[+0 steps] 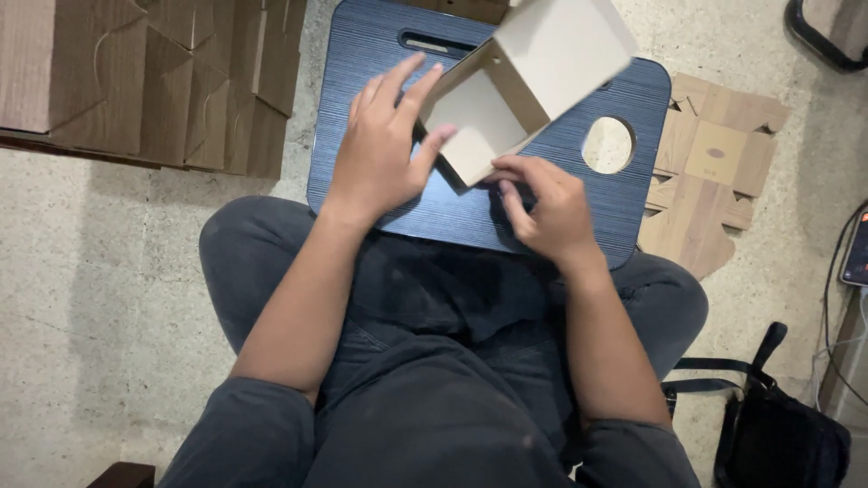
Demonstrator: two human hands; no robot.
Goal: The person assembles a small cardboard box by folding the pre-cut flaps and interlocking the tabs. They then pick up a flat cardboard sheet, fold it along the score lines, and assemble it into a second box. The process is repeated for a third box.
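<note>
A small beige cardboard box, partly folded and open toward me, rests tilted on a dark blue lap desk. My left hand lies against the box's left side, fingers spread over its edge and thumb near the open flap. My right hand pinches the box's lower front flap with curled fingers. Both hands hold the box above my crossed legs in dark trousers.
A stack of flat brown cardboard blanks lies on the floor at the upper left. More flat die-cut blanks lie right of the lap desk. A black bag with a strap sits at the lower right, a phone at the right edge.
</note>
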